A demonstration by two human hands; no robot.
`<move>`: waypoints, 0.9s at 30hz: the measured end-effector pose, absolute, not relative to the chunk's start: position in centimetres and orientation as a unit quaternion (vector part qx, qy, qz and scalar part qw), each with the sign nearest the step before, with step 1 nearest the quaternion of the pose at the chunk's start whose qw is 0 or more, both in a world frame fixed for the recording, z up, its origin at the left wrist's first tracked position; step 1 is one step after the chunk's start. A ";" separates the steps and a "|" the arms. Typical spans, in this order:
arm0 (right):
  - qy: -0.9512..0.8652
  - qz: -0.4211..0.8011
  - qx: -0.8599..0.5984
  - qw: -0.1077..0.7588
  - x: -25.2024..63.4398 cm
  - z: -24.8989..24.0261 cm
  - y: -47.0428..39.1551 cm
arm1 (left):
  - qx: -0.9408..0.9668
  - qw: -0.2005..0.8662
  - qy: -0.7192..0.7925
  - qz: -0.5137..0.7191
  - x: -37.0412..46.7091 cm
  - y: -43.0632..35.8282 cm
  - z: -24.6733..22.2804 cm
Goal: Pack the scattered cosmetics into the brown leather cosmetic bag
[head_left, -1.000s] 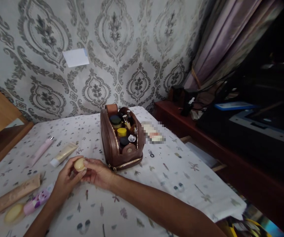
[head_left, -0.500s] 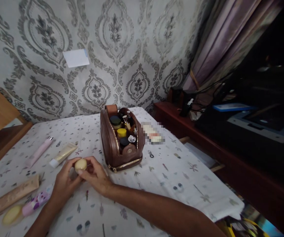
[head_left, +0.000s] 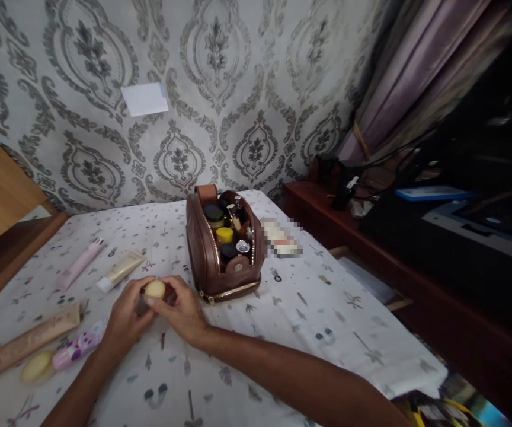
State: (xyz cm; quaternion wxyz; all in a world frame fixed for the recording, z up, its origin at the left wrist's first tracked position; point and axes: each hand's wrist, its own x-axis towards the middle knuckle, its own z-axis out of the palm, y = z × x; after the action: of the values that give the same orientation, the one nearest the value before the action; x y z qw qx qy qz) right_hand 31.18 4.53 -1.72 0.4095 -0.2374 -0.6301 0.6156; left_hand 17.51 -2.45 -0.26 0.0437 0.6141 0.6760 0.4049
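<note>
Between my left hand (head_left: 126, 309) and my right hand (head_left: 185, 314) is a small round jar with a pale yellow top (head_left: 154, 289). The fingers of both hands curl around its sides, and my right thumb presses its near edge. Just beyond my right hand stands a brown cosmetic bag (head_left: 200, 252), unzipped. Inside it are a yellow-lidded jar (head_left: 224, 235), a dark-lidded jar (head_left: 214, 214) and several small bottles. A cream tube (head_left: 121, 271) lies beyond my left hand. Close to my left forearm are a pink-and-purple tube (head_left: 78, 347) and a pale yellow round item (head_left: 37, 367).
A slim pink tube (head_left: 80, 263) and a long beige tube (head_left: 29, 345) lie on the left of the patterned sheet (head_left: 282, 332). Right of the bag is a blurred-out flat item (head_left: 281, 238). A dark red desk (head_left: 309, 204) with a partly pulled-out drawer borders the right side.
The view has shifted slightly, so everything sits a little further right. Both hands stay around the small jar, whose top is tilted a little differently.
</note>
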 end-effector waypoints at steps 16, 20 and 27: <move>-0.631 0.645 -0.223 0.368 31.2 -2.7 4.8 | 0.599 0.027 0.683 0.417 17.3 -2.3 -0.8; -0.609 0.670 -0.214 0.367 31.1 -2.5 5.0 | 0.608 0.033 0.672 0.421 17.6 -2.3 -0.7; -0.598 0.682 -0.218 0.360 31.2 -1.9 5.1 | 0.625 0.042 0.659 0.415 17.7 -2.7 -0.1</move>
State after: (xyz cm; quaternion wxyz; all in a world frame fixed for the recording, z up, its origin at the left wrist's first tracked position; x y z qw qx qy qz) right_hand 31.16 5.10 -1.92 0.3598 -0.2185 -0.5985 0.6816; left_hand 17.70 -2.74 -0.10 0.0419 0.6253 0.6594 0.4152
